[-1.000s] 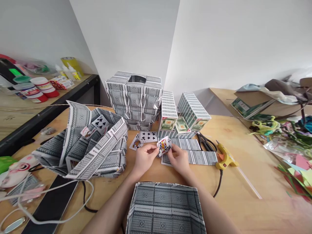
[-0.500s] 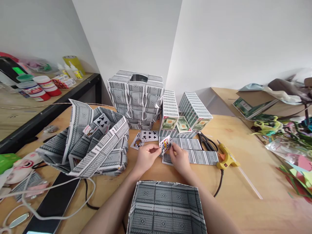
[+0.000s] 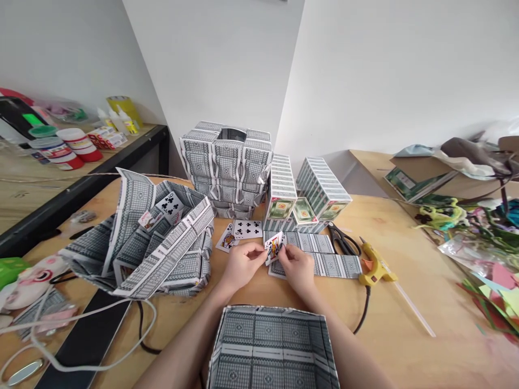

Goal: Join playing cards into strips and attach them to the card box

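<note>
Both my hands meet at the middle of the wooden table [image 3: 405,335] and pinch one face card [image 3: 273,246], bent between the fingers. My left hand [image 3: 242,265] grips its left edge, my right hand [image 3: 297,266] its right edge. Under the hands lies a strip of joined card backs [image 3: 324,259]. Two face-up cards, a nine of clubs [image 3: 246,229] among them, lie just beyond my left hand. An open box made of card backs [image 3: 272,348] stands between my forearms at the near edge.
A collapsed card-back structure [image 3: 150,243] lies to the left, a taller card-built box [image 3: 227,162] at the back, boxed decks [image 3: 304,197] beside it. Scissors [image 3: 343,240] and a yellow glue gun [image 3: 375,265] lie right of my hands. Craft scraps [image 3: 482,232] crowd the right edge, cables [image 3: 81,346] the left.
The card between my fingers has folded narrower and dropped slightly toward the table. Both hands stay in the same spot; the view shifted a little.
</note>
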The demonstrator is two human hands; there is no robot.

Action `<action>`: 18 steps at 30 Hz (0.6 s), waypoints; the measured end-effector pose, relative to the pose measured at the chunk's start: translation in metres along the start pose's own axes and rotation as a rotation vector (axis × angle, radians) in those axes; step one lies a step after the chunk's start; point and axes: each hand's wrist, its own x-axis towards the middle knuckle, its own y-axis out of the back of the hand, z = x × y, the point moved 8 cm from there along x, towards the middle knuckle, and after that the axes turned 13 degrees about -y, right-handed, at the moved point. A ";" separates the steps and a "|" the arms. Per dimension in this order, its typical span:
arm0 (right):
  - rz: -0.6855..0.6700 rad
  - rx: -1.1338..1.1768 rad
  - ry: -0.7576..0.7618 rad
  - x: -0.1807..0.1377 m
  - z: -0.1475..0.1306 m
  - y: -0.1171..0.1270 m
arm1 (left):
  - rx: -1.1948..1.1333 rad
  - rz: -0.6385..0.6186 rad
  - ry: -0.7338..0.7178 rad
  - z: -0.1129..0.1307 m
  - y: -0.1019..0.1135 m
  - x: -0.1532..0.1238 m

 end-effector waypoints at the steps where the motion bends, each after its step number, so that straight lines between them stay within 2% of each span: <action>1: -0.051 0.090 -0.068 0.002 0.005 -0.003 | -0.023 0.009 0.022 -0.003 0.000 0.000; 7: -0.463 0.686 -0.341 0.007 0.019 -0.033 | -0.316 0.110 0.254 -0.034 -0.001 -0.004; 12: -0.830 0.931 -0.453 -0.007 0.002 -0.050 | -0.443 0.096 0.344 -0.040 -0.006 -0.006; 15: -0.872 0.979 -0.472 -0.012 -0.004 -0.051 | -0.431 0.089 0.329 -0.038 -0.005 -0.005; 18: -0.799 0.957 -0.434 -0.012 -0.002 -0.050 | -0.427 0.069 0.314 -0.036 -0.005 -0.005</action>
